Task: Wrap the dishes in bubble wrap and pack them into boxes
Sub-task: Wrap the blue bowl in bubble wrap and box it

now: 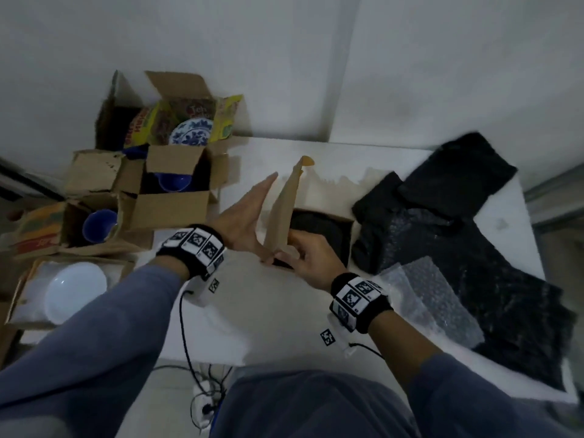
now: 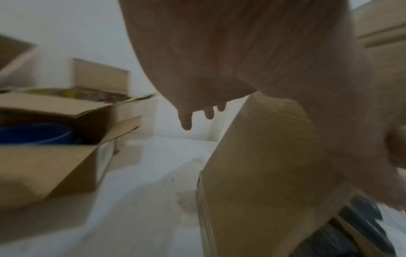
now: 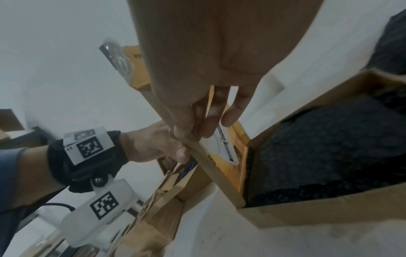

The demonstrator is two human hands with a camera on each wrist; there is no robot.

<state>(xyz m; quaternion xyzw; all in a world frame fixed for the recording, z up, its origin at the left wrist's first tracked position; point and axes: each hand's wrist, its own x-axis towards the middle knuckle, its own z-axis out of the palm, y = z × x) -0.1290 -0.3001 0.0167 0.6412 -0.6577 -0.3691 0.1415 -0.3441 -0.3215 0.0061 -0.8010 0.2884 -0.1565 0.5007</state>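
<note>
A cardboard box (image 1: 349,245) stands on the white table (image 1: 252,311) and holds a bundle wrapped in black bubble wrap (image 1: 319,235). Its left flap (image 1: 284,210) stands upright. My left hand (image 1: 252,207) lies flat against the flap's outer face with the fingers straight. My right hand (image 1: 297,251) pinches the flap's near edge. In the right wrist view the right fingers (image 3: 208,121) lie on the flap (image 3: 211,165) beside the wrapped bundle (image 3: 318,156). The left wrist view shows my straight left fingers (image 2: 186,121) next to the flap (image 2: 263,165).
Open boxes crowd the table's left side, holding a blue-and-white plate (image 1: 191,131), two blue bowls (image 1: 173,181) (image 1: 99,226) and a white bowl (image 1: 76,292). Black bubble wrap sheets (image 1: 458,216) and a clear piece (image 1: 423,295) lie at the right. Cables hang below the front edge.
</note>
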